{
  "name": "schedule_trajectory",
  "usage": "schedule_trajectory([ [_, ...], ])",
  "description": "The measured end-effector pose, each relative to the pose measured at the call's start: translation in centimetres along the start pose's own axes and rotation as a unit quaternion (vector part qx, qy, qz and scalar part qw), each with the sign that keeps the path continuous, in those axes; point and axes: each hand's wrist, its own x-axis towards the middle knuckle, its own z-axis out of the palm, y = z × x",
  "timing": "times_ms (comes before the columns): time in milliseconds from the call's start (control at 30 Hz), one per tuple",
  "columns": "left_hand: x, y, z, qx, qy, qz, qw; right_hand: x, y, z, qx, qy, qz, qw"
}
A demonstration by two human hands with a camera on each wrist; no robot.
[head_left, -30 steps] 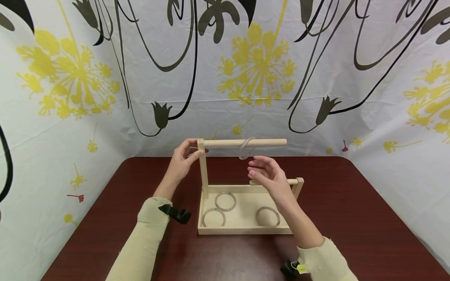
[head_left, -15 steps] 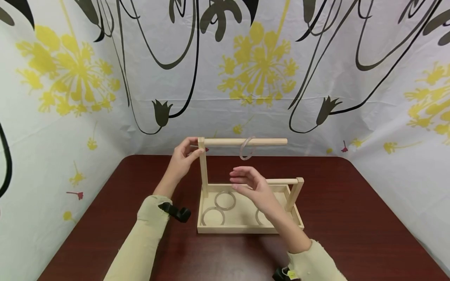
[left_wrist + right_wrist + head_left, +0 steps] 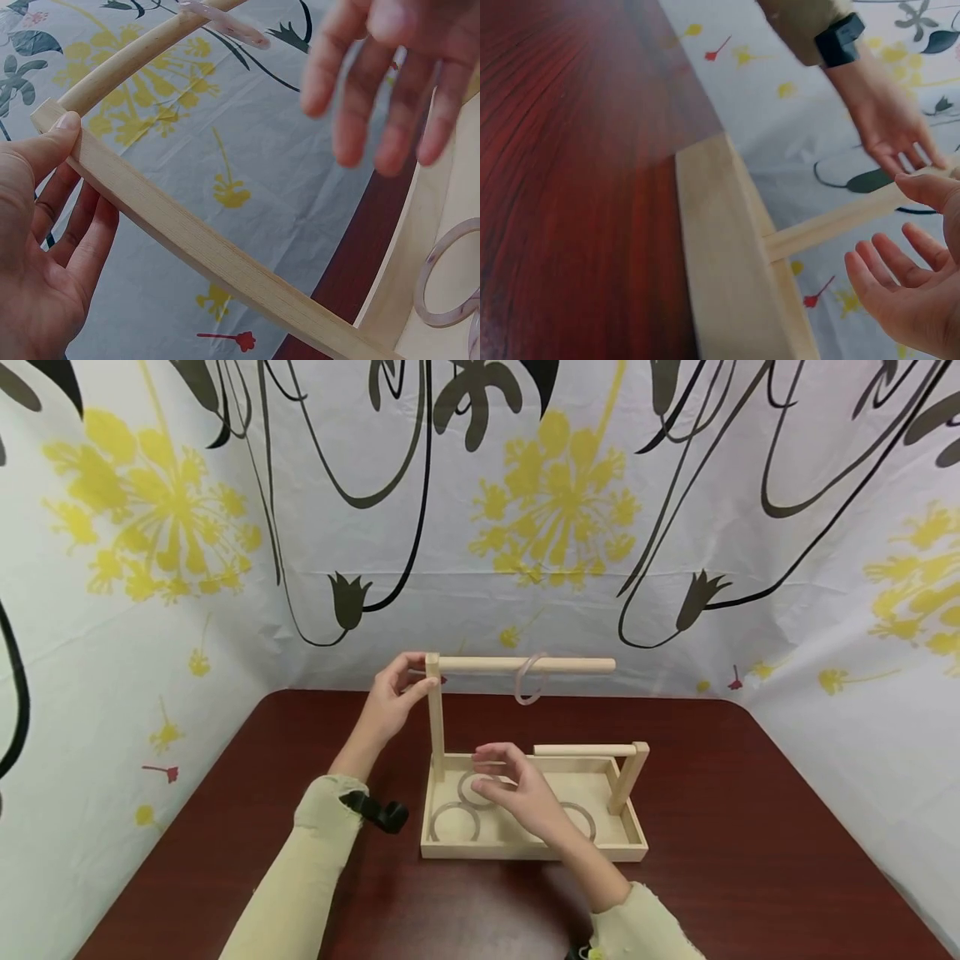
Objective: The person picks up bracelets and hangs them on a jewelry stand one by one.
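My left hand (image 3: 390,702) grips the top of the tall wooden post (image 3: 437,727), thumb on the near face and fingers behind, as the left wrist view shows. A dowel (image 3: 480,665) runs right from that post, and a pale marbled bangle (image 3: 519,689) hangs on it. My right hand (image 3: 521,789), fingers parted and loosely bent, hovers over the wooden tray (image 3: 495,853) with nothing in it. Behind its fingers one bangle (image 3: 461,789) is partly covered. Another bangle (image 3: 454,804) lies at the tray's front left; a third bangle (image 3: 591,822) is half hidden by the right wrist.
A shorter post (image 3: 628,781) with a lower dowel (image 3: 585,750) pointing left rises from the tray's right end. The stand sits on a dark red-brown table (image 3: 720,827). A patterned cloth (image 3: 450,552) hangs behind and at both sides.
My right hand has moved down and left, from near the hanging bangle to over the tray's bangles. The left hand keeps its grip on the post. The hanging bangle stays on the upper dowel.
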Motion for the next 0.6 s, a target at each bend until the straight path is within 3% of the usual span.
schedule_trajectory([
  [600, -0.3, 0.0, 0.0, -0.012, -0.011, -0.013, 0.9998, 0.3, 3.7, -1.0, -0.034, 0.094, 0.096, 0.9904],
])
